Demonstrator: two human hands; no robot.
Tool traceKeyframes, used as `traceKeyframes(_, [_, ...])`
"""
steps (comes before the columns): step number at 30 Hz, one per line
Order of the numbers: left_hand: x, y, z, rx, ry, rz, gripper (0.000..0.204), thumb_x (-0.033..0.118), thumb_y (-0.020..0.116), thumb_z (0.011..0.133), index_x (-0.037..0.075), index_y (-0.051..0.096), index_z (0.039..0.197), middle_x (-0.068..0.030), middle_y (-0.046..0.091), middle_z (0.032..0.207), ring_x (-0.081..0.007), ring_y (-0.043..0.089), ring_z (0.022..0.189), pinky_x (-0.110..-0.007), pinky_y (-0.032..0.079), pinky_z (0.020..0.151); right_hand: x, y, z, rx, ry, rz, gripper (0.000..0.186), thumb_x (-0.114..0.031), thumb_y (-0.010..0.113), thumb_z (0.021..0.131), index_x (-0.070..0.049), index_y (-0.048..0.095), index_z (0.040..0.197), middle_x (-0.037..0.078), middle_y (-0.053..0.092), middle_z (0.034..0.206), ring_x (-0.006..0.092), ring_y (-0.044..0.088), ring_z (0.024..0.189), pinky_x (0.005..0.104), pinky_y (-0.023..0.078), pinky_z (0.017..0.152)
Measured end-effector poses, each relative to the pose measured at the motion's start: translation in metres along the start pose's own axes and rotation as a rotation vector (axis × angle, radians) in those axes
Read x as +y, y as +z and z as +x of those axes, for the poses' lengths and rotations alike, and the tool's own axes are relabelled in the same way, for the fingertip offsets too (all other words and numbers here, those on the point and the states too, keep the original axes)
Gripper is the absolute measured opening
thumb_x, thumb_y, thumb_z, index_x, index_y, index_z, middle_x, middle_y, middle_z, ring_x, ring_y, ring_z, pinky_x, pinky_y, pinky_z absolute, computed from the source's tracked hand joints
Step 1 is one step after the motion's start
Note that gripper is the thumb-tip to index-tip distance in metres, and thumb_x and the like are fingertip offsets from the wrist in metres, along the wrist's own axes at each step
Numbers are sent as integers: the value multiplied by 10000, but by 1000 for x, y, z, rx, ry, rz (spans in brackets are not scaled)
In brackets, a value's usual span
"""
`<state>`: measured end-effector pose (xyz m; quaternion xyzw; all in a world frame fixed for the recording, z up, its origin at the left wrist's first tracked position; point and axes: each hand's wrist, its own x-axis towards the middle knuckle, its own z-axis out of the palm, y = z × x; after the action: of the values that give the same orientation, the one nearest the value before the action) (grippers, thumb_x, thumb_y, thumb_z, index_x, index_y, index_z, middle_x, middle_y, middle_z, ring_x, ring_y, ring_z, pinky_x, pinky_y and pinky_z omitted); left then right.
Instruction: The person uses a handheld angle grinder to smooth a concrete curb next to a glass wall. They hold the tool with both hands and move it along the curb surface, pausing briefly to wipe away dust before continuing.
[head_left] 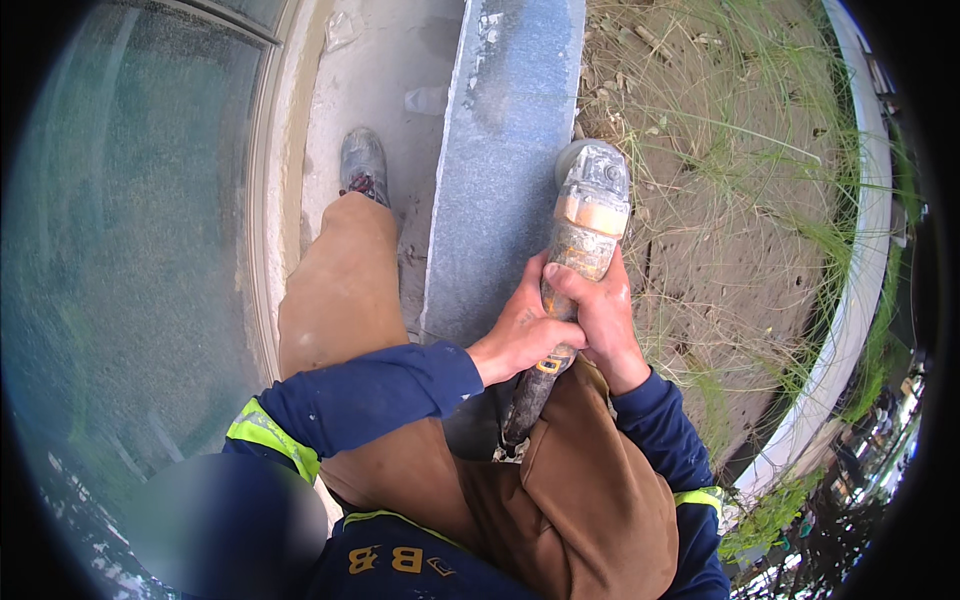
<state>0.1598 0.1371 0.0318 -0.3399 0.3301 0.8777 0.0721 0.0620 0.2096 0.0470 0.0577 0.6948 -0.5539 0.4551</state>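
Both my hands grip a dusty angle grinder (584,235), its body pointing away from me. My left hand (527,330) wraps round the lower body from the left, and my right hand (602,310) closes on it from the right, a little farther up. The grinder's head and round guard lie at the right edge of a long blue-grey stone slab (510,170). Whether the disc touches the slab is hidden under the guard.
A glass pane (140,230) in a pale frame runs along my left. My shoe (364,165) stands on the narrow concrete strip (340,95) beside the slab. To the right is a soil bed (730,230) with long grass, bounded by a curved white edge (868,200).
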Motion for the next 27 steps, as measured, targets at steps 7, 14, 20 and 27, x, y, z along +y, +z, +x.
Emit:
traceKeyframes(7, [-11,-4,4,13,63,37,1034,-91,688,659,71,109,1500,-182,460,1314,-282,529,1211,-391,518,916,-1,2,2,-16,-10,-68,579,-68,717,798,14,443,1300,125,606,1119,202,612,986,363,526,862])
traceKeyframes(14, [2,1,3,23,6,-13,1022,-98,687,663,71,115,1493,-191,457,1313,-285,548,1188,-391,534,892,-1,0,5,-25,-18,-41,573,-68,709,804,15,443,1305,126,607,1115,205,617,985,362,527,859])
traceKeyframes(20, [3,-2,5,-5,0,33,1024,-110,676,662,70,105,1493,-189,462,1302,-282,550,1187,-391,543,881,-5,4,3,2,-2,-26,574,-64,707,804,13,446,1309,126,611,1120,206,618,985,361,526,861])
traceKeyframes(27, [4,0,3,18,12,-12,1013,-96,687,661,64,122,1487,-195,461,1304,-283,541,1197,-384,537,891,-9,6,3,0,4,-58,579,-52,718,798,10,451,1308,122,618,1116,205,619,991,363,526,862])
